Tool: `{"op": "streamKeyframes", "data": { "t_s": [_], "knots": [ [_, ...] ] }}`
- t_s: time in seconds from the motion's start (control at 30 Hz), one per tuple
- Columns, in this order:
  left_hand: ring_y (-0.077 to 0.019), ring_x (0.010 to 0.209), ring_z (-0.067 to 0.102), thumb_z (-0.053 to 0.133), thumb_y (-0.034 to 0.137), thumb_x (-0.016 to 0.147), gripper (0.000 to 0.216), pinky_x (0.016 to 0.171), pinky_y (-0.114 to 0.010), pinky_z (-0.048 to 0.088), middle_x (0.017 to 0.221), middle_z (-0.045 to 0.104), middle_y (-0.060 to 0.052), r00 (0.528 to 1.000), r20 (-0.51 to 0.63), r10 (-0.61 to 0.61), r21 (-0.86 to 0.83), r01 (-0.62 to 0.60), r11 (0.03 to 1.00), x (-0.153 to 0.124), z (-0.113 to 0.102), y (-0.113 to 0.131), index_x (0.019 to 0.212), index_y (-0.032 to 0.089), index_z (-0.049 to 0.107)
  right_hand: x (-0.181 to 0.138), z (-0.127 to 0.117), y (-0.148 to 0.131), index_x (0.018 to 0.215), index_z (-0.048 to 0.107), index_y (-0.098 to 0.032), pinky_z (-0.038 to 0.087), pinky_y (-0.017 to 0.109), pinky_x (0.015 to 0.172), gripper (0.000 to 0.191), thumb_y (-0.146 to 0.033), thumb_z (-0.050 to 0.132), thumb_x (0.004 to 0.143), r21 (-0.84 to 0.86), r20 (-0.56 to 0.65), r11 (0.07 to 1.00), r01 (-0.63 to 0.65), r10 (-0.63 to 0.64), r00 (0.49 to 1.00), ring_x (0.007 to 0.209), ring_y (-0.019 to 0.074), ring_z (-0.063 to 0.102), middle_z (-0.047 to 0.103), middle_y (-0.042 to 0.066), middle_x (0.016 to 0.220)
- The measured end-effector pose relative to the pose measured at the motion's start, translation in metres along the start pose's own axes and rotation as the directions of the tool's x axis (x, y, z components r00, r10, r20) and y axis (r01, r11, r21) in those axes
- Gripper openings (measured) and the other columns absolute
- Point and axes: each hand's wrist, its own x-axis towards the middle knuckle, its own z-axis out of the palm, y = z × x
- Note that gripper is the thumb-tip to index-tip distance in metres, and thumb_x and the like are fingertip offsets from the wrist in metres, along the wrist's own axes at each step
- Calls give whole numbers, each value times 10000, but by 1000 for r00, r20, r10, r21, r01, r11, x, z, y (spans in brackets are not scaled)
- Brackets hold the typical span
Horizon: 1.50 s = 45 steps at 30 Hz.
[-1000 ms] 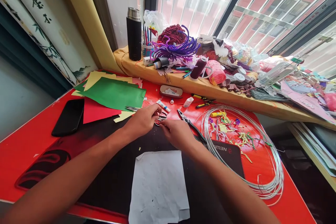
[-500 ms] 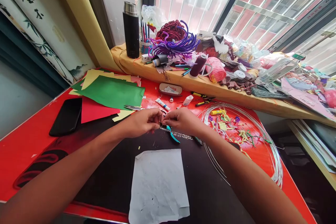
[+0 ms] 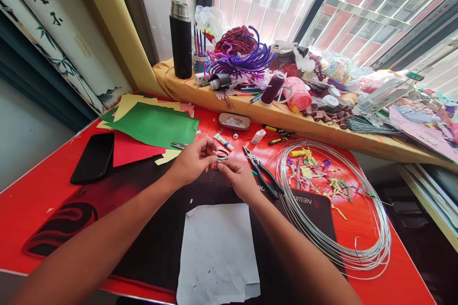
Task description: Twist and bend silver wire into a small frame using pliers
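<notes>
Over the black desk mat (image 3: 150, 243), my left hand (image 3: 193, 161) and my right hand (image 3: 239, 178) meet, both pinched closed on a thin silver wire piece (image 3: 229, 157) that sticks out to the right between them. Black-handled pliers (image 3: 263, 172) lie on the mat just right of my right hand. A big coil of silver wire (image 3: 358, 248) rests on the red table to the right. A white paper sheet (image 3: 217, 251) lies flat in front of my forearms.
Green, red and yellow paper sheets (image 3: 150, 126) and a black phone (image 3: 93, 157) lie at left. Colourful scraps (image 3: 322, 176) sit inside the coil. The cluttered sill holds a black flask (image 3: 181, 40), purple cords (image 3: 246, 59) and thread spools (image 3: 272, 88).
My right hand has drawn back toward me, uncovering the black pliers. The teal-handled tool seen under the hands half a second ago is now hidden. A length of wire now shows between the fingertips.
</notes>
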Motion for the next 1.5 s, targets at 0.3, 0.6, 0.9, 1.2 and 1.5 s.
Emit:
{"op": "streamKeyframes", "data": {
  "t_s": [0.3, 0.6, 0.9, 1.2, 1.5],
  "knots": [
    [-194, 762, 613, 551, 154, 869, 110, 701, -311, 441, 828, 665, -13, 987, 82, 140, 536, -162, 829, 0, -2, 2, 943, 218, 602, -17, -13, -36, 1112, 803, -234, 436, 280, 696, 255, -266, 575, 1003, -800, 87, 585, 137, -113, 990, 828, 220, 722, 817, 65, 963],
    [-178, 715, 547, 573, 160, 814, 97, 662, -292, 418, 780, 602, 7, 951, 308, 20, 512, -183, 839, 1, -10, 14, 891, 216, 590, -5, -36, -68, 985, 824, -233, 315, 272, 634, 209, -259, 617, 1001, -890, 269, 367, 269, -53, 962, 749, 175, 650, 792, 64, 894],
    [-131, 566, 618, 776, 265, 765, 232, 457, -214, 434, 733, 620, 14, 937, 330, -113, -37, 133, 990, -7, -20, 24, 898, 188, 602, 16, -50, -50, 864, 797, -162, 327, 250, 556, 321, -476, 733, 877, -279, 338, 959, 35, 64, 939, 594, 117, 464, 604, -9, 661],
    [-143, 575, 591, 689, 246, 824, 177, 534, -257, 480, 721, 602, 20, 993, -117, 9, 94, 2, 996, -2, -5, -11, 948, 203, 571, 9, 9, 10, 972, 789, -177, 327, 258, 506, 363, -513, 665, 910, -13, -96, 999, -33, 32, 995, 509, 121, 414, 516, -35, 569],
    [-210, 797, 620, 516, 109, 887, 143, 726, -309, 436, 867, 665, -20, 982, 42, 185, 586, -174, 792, -4, -6, -13, 935, 232, 570, -1, -4, -20, 1102, 805, -227, 419, 289, 685, 252, -269, 588, 983, -742, 61, 666, 72, -40, 997, 804, 224, 701, 810, 76, 967]
  ]
}}
